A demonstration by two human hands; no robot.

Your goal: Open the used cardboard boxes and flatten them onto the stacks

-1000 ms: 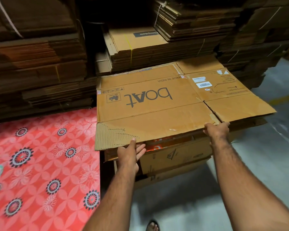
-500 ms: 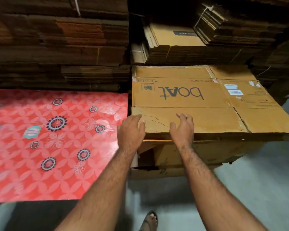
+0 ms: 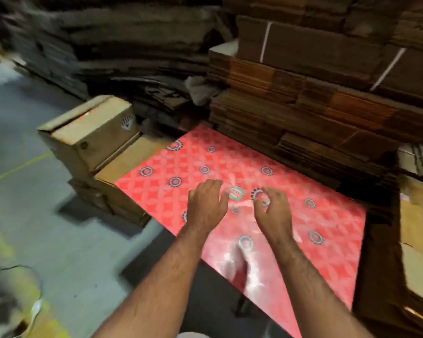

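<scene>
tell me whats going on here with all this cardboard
A person is working among tall stacks of flattened cardboard. Both arms reach forward over a red patterned sheet lying flat on a low stack. The left hand and right hand hang over it with loosely curled fingers, holding nothing. To the left, a box still in its boxed shape sits on other cardboard beside the sheet, not yet flattened. The picture is blurred, so whether the hands touch the sheet is unclear.

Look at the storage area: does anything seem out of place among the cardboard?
Yes: a crumpled grey cloth is wedged between the flattened cardboard stacks, and one unflattened cardboard box sits tilted on others.
</scene>
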